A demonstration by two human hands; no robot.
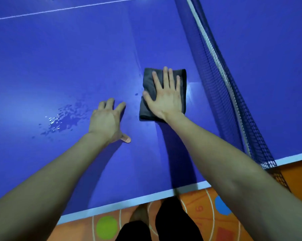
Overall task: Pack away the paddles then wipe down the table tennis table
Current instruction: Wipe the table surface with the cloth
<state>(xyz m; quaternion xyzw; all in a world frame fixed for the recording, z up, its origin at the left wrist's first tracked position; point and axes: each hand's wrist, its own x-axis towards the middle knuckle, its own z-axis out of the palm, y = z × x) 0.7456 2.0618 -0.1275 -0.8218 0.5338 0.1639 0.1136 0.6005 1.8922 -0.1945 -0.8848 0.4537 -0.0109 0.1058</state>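
Head view: my right hand (165, 96) presses flat on the grey cloth (147, 84) beside the net (223, 87). My left hand (106, 120) rests splayed on the blue bench (59, 58), holding nothing.

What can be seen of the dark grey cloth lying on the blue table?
The dark grey folded cloth looks like soft microfibre, folded into a thick rectangle whose layers show along its near edge. It lies flat on the blue table tennis table, a little short of the dark mesh net. The right hand presses down on it with straight, spread fingers and covers its middle. A wet patch of droplets lies apart from it, to its left.
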